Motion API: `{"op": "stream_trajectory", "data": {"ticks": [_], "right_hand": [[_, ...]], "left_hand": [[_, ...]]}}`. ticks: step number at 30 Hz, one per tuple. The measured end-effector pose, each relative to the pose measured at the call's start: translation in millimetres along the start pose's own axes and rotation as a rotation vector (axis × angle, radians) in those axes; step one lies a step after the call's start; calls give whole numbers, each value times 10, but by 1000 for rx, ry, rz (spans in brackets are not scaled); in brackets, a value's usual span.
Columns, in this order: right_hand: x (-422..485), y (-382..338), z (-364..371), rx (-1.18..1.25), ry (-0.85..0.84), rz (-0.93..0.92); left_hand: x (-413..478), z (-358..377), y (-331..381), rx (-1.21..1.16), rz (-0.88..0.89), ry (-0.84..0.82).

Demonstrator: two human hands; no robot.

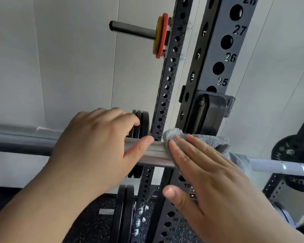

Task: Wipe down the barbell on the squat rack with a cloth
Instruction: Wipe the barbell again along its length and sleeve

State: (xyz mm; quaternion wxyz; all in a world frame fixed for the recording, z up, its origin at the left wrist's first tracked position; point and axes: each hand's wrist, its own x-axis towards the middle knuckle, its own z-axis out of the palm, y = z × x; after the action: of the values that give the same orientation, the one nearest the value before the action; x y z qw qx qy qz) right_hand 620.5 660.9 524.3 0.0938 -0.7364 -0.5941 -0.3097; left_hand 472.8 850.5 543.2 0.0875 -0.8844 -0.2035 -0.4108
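**Flat palm on the cloth, bar steadied at the rack**

Here is the barbell, lying across the view from left to right and passing in front of the squat rack, whose near upright carries the hole numbers 25, 26 and 27. The black J-cup is fixed to that upright just above the bar.

The left hand is wrapped over the smooth silver part of the bar. Its fingers curl over the top and down the far side, while the thumb lies along the near face.

Just beside it is the grey cloth, draped over the bar where the bar crosses the upright. The right hand lies flat on it. Its fingers are straight and pressed down on the fabric, and its thumb is spread out below the bar, gripping nothing. Past the cloth, the knurled shaft runs off to the right edge.

Behind the left hand's fingertips, black plates hang on the rear upright, with more black plates lower down, over the speckled rubber floor. High up, a black storage peg sticks out to the left, and thin yellow and red plates sit on it, pushed back against the upright.
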Motion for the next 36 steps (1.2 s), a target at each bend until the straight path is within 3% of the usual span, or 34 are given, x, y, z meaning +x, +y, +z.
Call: {"op": "stream_trajectory", "data": {"ticks": [2, 6, 11, 18, 21, 27, 32, 36], "right_hand": [[135, -35, -74, -21, -32, 33], [529, 7, -119, -29, -167, 49], [717, -21, -5, -95, -97, 110], [674, -399, -38, 174, -129, -10], [580, -220, -119, 118, -96, 72], [513, -155, 62, -143, -36, 160], [672, -670, 394, -5, 159, 118], [665, -652, 364, 18, 125, 34]], "left_hand": [[36, 103, -31, 97, -96, -103], [-33, 235, -31, 124, -81, 5], [-219, 355, -55, 146, -14, 173], [-311, 270, -188, -21, 39, 179], [-206, 112, -376, -12, 37, 198], [-116, 149, -478, 135, 12, 18], [-59, 90, -467, 146, -27, -8], [10, 65, -482, 195, -39, -61]]}}
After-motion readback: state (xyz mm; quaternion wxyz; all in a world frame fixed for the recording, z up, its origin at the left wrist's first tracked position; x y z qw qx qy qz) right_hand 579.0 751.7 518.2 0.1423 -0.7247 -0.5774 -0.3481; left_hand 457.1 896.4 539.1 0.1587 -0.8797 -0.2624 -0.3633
